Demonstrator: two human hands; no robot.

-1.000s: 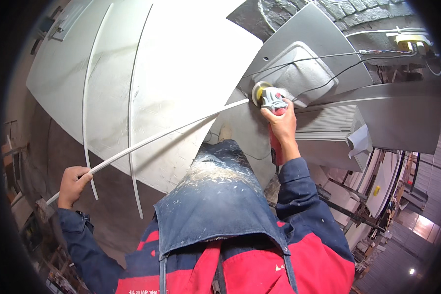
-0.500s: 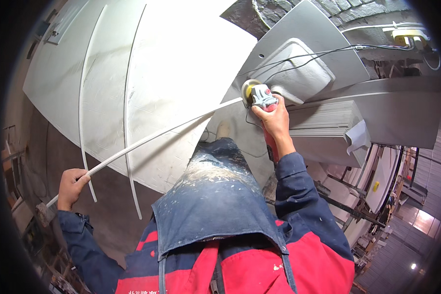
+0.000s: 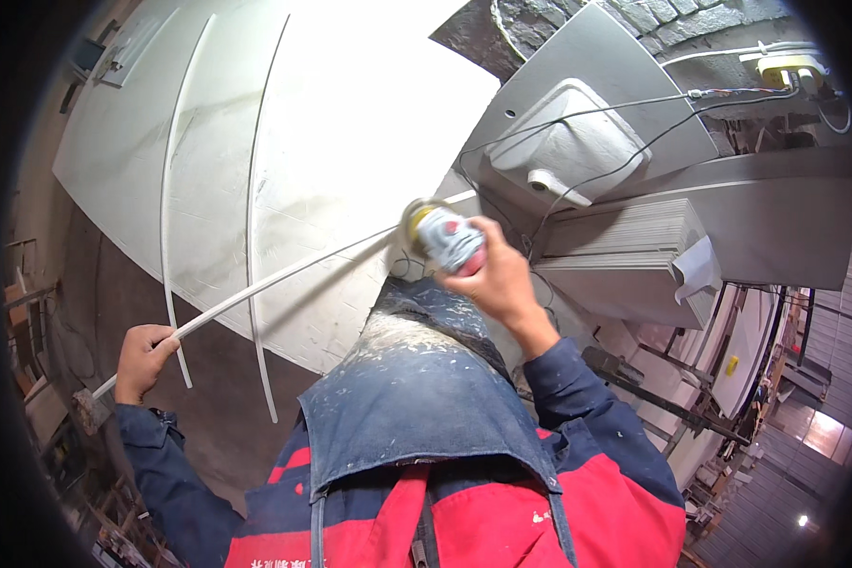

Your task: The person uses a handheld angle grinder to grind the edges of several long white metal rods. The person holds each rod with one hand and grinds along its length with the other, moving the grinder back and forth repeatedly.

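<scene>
Swung leftward from the far tip of the white strip [image 3: 225,305], the grinder [image 3: 448,237] now sits farther in along it, too blurred to confirm contact; the right hand [image 3: 498,276] has its fingers wrapped round the grinder; the left hand [image 3: 146,362] pinches the strip near its other end, slanting it over the tabletop [image 3: 350,123]; work on this piece seems under way, not finished; a second strip [image 3: 251,227] and third strip [image 3: 167,208] lie across the tabletop, their stage impossible to tell.
</scene>
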